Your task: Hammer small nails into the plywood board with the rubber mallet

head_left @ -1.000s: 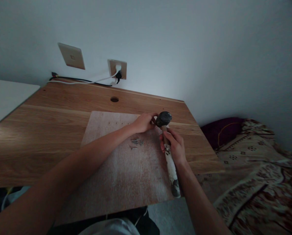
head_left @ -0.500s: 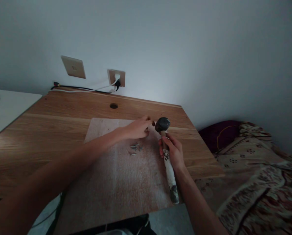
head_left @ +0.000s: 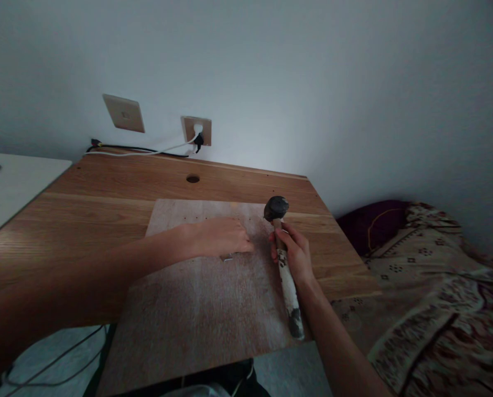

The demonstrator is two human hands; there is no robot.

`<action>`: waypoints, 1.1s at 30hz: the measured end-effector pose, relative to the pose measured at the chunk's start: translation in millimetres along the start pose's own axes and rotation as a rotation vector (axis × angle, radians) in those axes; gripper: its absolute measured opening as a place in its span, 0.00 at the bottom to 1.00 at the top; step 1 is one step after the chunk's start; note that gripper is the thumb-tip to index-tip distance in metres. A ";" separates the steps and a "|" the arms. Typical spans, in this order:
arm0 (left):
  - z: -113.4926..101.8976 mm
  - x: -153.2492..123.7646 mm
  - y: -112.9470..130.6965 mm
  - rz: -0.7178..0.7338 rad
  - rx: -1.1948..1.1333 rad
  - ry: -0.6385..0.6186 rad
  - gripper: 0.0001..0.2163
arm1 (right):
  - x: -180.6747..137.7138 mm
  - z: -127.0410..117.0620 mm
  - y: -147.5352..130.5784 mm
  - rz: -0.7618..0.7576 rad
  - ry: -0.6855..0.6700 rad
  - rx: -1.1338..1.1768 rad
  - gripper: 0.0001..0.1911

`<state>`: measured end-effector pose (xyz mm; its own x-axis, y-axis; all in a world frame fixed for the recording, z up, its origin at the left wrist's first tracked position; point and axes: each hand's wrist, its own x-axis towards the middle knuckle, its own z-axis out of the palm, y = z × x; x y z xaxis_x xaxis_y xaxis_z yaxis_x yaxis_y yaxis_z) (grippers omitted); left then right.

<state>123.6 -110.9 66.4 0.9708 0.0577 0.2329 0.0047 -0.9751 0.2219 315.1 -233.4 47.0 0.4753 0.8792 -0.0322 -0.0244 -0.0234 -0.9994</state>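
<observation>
My right hand (head_left: 294, 255) is wrapped round the pale handle of a hammer (head_left: 282, 255), whose dark head is raised a little above a thin plywood board (head_left: 205, 298). My left hand (head_left: 219, 237) lies palm down on the board over a small pile of nails (head_left: 228, 257). One nail shows below the fingers. The fingertips are hidden, so I cannot see whether they pinch a nail. A row of small nail marks runs along the board's far edge.
The board lies on a wooden desk (head_left: 106, 198) with a round cable hole (head_left: 192, 178). Wall sockets with a plugged cable (head_left: 196, 132) sit behind it. A white surface (head_left: 10, 182) adjoins at the left; a patterned bedspread (head_left: 432, 286) is at the right.
My left hand has drawn back from the spot beside the hammer head and come down over the nails. The hammer has stayed almost in place.
</observation>
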 end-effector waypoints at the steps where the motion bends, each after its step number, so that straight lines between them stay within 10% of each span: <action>1: -0.8 1.5 1.5 0.055 0.024 -0.057 0.09 | 0.2 -0.3 0.4 -0.001 0.000 0.000 0.21; 9: 3.0 3.7 -3.5 0.075 -0.098 -0.008 0.10 | -0.3 -1.3 0.7 0.021 -0.002 0.006 0.21; 20: 38.5 46.3 -62.1 -0.416 -0.472 0.337 0.08 | 1.2 -2.0 1.2 0.023 0.007 0.024 0.20; 33: 46.4 37.5 -60.5 -0.321 -0.273 0.302 0.07 | -1.7 0.3 -5.9 0.007 0.059 0.046 0.19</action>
<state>170.8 -59.7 17.8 0.8180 0.4432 0.3666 0.1890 -0.8091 0.5564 314.2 -234.5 53.0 0.5260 0.8495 -0.0408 -0.0678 -0.0059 -0.9977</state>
